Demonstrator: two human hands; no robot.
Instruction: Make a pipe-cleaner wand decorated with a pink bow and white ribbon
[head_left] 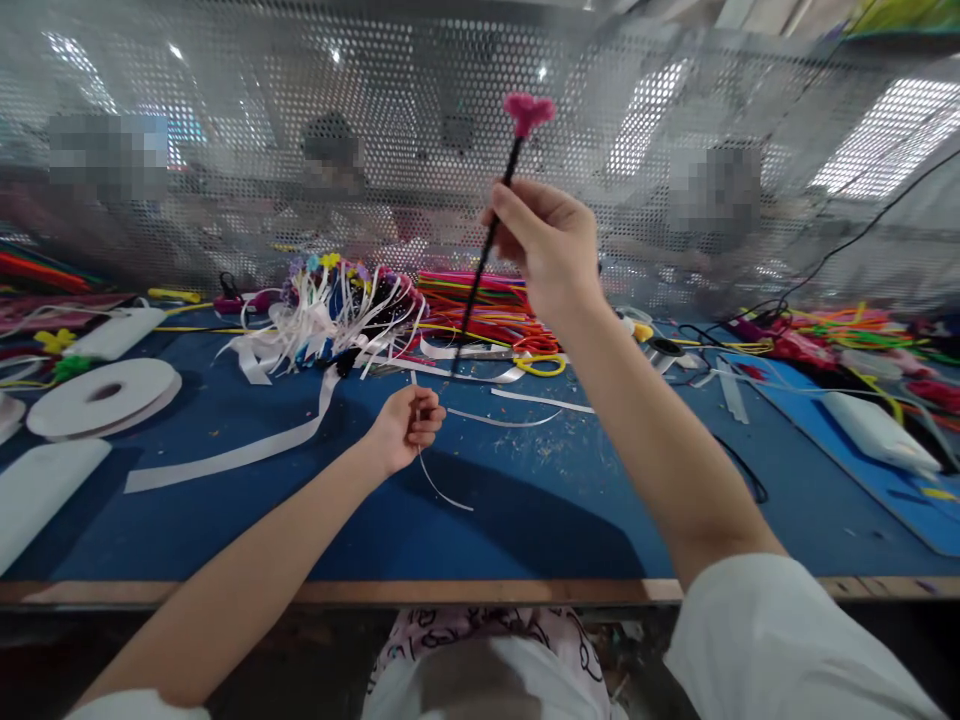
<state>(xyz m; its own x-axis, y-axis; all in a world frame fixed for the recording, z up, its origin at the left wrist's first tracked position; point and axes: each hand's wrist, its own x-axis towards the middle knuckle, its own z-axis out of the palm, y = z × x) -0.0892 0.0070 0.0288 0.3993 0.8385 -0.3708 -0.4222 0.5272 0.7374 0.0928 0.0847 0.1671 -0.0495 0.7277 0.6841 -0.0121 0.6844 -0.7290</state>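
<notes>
Raised above the table, my right hand (551,235) pinches a dark stem (485,255) between thumb and fingers. A fuzzy pink flower (529,112) tops the stem, which slants down toward the lower left. My left hand (409,428) is closed low over the blue table around a thin white ribbon (442,492), whose tail hangs and curls below the fingers. The stem's lower tip is a little above and right of my left hand, apart from it.
Beribboned flowers (330,310) and red-orange stems (487,310) lie at the back, near yellow-handled scissors (541,366). A white spool (105,395) sits left, a blue board (847,430) right. Behind a perforated screen (450,130), people are dimly visible.
</notes>
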